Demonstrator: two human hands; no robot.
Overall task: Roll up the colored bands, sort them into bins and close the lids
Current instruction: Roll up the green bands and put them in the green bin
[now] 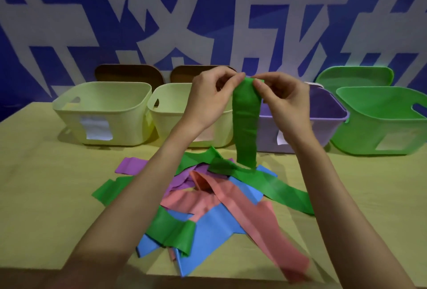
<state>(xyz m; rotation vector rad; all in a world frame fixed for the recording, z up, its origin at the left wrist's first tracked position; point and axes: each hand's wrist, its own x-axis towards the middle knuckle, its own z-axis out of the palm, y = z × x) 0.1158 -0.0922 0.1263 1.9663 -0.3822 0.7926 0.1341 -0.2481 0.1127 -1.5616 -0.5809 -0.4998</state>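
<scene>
A green band (246, 124) hangs straight down from both hands, its lower end trailing into the pile. My left hand (208, 99) pinches its top left corner, and my right hand (283, 101) pinches the top right corner, above the bins. The pile (208, 196) of green, purple, pink and blue bands lies tangled on the table below. Behind it stand two pale yellow bins (104, 113) (166, 108), a purple bin (323, 113) and a green bin (381, 122), all open.
Two brown lids (129, 75) (184, 75) lean against the wall behind the yellow bins, and a green lid (353, 76) stands behind the green bin. White labels mark the bin fronts. A pink band (277, 242) hangs over the table's front edge.
</scene>
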